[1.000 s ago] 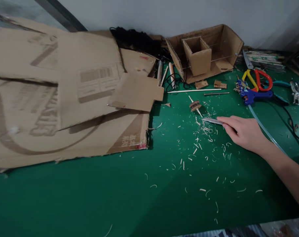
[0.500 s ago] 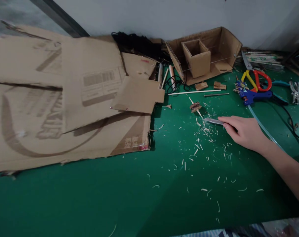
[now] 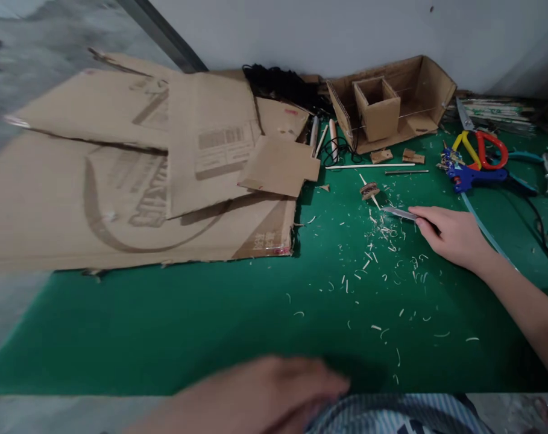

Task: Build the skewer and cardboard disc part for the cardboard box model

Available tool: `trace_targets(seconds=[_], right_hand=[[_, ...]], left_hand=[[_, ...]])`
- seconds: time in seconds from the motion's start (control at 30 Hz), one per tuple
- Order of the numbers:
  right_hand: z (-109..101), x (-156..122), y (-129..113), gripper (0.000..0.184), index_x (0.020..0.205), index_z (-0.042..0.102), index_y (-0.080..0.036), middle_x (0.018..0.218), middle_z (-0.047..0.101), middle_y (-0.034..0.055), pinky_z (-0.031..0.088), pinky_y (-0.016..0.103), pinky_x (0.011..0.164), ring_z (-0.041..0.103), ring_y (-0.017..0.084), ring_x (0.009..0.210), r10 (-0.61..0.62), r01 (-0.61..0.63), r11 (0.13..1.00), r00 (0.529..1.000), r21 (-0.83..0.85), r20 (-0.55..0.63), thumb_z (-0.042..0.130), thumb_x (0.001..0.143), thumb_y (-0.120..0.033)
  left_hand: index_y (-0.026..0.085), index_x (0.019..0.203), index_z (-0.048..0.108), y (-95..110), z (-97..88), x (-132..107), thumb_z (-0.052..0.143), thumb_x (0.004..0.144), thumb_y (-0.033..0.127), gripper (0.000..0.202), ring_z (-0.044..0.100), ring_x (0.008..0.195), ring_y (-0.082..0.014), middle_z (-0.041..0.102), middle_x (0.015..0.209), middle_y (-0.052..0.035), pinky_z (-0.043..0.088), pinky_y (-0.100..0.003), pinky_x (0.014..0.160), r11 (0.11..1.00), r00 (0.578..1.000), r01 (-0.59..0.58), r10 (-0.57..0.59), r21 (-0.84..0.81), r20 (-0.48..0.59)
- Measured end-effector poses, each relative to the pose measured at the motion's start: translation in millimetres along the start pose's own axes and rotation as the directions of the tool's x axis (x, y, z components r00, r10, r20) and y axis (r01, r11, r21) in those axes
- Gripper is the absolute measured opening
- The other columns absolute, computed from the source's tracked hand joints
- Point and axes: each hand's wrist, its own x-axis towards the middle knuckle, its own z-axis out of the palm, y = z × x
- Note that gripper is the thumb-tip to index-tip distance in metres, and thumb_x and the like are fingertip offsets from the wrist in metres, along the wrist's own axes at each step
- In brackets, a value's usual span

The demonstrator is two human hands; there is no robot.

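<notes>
My right hand (image 3: 452, 235) rests on the green mat (image 3: 219, 313) with its fingers closed on a knife, whose thin metal blade (image 3: 399, 213) points left. Pale wood shavings (image 3: 382, 259) lie scattered around and in front of it. Just past the blade tip lies a small cardboard wheel on a thin stick (image 3: 369, 191). My left hand (image 3: 264, 395) shows at the bottom edge, blurred by motion, its fingers not readable, above striped cloth (image 3: 391, 416).
Large flattened cardboard sheets (image 3: 133, 175) cover the left of the mat. At the back stands an open cardboard box (image 3: 391, 102) with a smaller box inside. Red-and-yellow scissors (image 3: 481, 147), a blue tool (image 3: 472, 176), pliers and sticks lie at the right back.
My left hand has come into view at the bottom edge. The view has shifted so the mat's front and left edges show. My right hand stays on the knife.
</notes>
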Motion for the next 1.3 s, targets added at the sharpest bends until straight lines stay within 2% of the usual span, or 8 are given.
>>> trace_targets(seconds=[0.07, 0.17, 0.23, 0.37, 0.57, 0.73, 0.83, 1.3], right_hand=[[0.6, -0.7, 1.1, 0.038, 0.127, 0.079, -0.022, 0.113, 0.083, 0.0065, 0.047, 0.028, 0.056, 0.075, 0.017, 0.075, 0.019, -0.019, 1.000, 1.000, -0.007, 0.024, 0.048, 0.106, -0.030], [1.5, -2.5, 1.8, 0.037, 0.127, 0.078, -0.021, 0.115, 0.082, 0.0069, 0.050, 0.029, 0.059, 0.077, 0.019, 0.081, 0.025, -0.025, 1.000, 0.999, -0.004, 0.021, 0.049, 0.106, -0.030], [1.6, -3.6, 1.3, 0.036, 0.125, 0.079, -0.019, 0.115, 0.082, 0.0074, 0.052, 0.029, 0.061, 0.078, 0.019, 0.083, 0.011, -0.011, 1.000, 1.000, 0.015, -0.002, 0.049, 0.106, -0.029], [1.8, -5.0, -0.7, 0.034, 0.122, 0.079, -0.017, 0.109, 0.083, 0.0075, 0.054, 0.028, 0.063, 0.077, 0.017, 0.081, -0.014, 0.018, 0.998, 0.998, 0.066, -0.058, 0.051, 0.106, -0.027], [2.9, -5.4, -1.0, 0.028, 0.114, 0.078, -0.017, 0.088, 0.078, 0.0066, 0.053, 0.031, 0.063, 0.070, 0.018, 0.076, -0.053, 0.050, 0.998, 0.988, -0.025, -0.148, 0.054, 0.105, -0.026], [2.7, -4.7, 1.5, 0.026, 0.120, 0.074, -0.020, 0.104, 0.076, 0.0110, 0.058, 0.038, 0.077, 0.071, 0.023, 0.093, 0.010, -0.010, 1.000, 0.994, -0.002, -0.109, 0.055, 0.104, -0.024], [2.8, -3.1, 2.4, 0.026, 0.122, 0.073, -0.021, 0.105, 0.074, 0.0107, 0.058, 0.039, 0.078, 0.071, 0.023, 0.094, 0.017, -0.016, 1.000, 0.996, 0.017, -0.090, 0.054, 0.104, -0.024], [-1.9, -0.3, 1.3, 0.029, 0.123, 0.074, -0.021, 0.106, 0.075, 0.0106, 0.056, 0.038, 0.079, 0.071, 0.023, 0.093, 0.059, -0.054, 0.997, 0.995, 0.063, -0.080, 0.051, 0.107, -0.029]], left_hand=[[0.029, 0.118, 0.073, 10.1, -52.0, 39.2, 0.048, 0.102, 0.022, 0.031, 0.076, 0.084, -0.0148, 0.080, 0.101, -0.0011, 0.060, -0.026, 0.073, 0.999, 0.949, -0.027, 0.035, 0.031, -0.314], [0.015, 0.120, 0.070, -8.4, -105.9, 113.9, 0.052, 0.099, 0.023, 0.028, 0.067, 0.076, -0.0163, 0.076, 0.095, -0.0079, 0.054, -0.027, 0.065, 0.996, 0.625, 0.064, 0.002, 0.054, -0.780], [0.013, 0.125, 0.069, -31.9, -125.3, 159.1, 0.052, 0.097, 0.017, 0.032, 0.068, 0.084, -0.0179, 0.074, 0.109, -0.0121, 0.054, -0.030, 0.072, 0.981, 0.520, 0.171, -0.014, 0.089, -0.854], [0.015, 0.124, 0.071, -65.1, -138.4, 204.4, 0.055, 0.098, 0.019, 0.031, 0.065, 0.083, -0.0199, 0.075, 0.104, -0.0099, 0.054, -0.036, 0.081, 0.962, 0.519, 0.245, -0.029, 0.117, -0.854], [0.016, 0.120, 0.072, -69.7, -134.6, 197.8, 0.048, 0.103, 0.022, 0.030, 0.067, 0.089, -0.0198, 0.076, 0.110, -0.0098, 0.055, -0.034, 0.085, 0.971, 0.492, 0.196, 0.023, 0.137, -0.870], [0.021, 0.136, 0.071, -71.4, -131.3, 196.3, 0.042, 0.104, 0.021, 0.043, 0.069, 0.106, -0.0260, 0.073, 0.118, -0.0114, 0.057, -0.039, 0.090, 0.926, 0.617, 0.197, 0.137, 0.321, -0.775], [0.025, 0.123, 0.077, -73.5, -131.6, 196.8, 0.049, 0.101, 0.021, 0.036, 0.068, 0.110, -0.0279, 0.074, 0.116, -0.0097, 0.057, -0.042, 0.092, 0.905, 0.672, 0.170, 0.184, 0.391, -0.718], [0.019, 0.097, 0.081, -57.2, -133.7, 186.6, 0.059, 0.090, 0.024, 0.024, 0.075, 0.090, -0.0204, 0.082, 0.098, -0.0063, 0.059, -0.032, 0.079, 0.983, 0.693, -0.129, 0.182, 0.128, -0.697]])
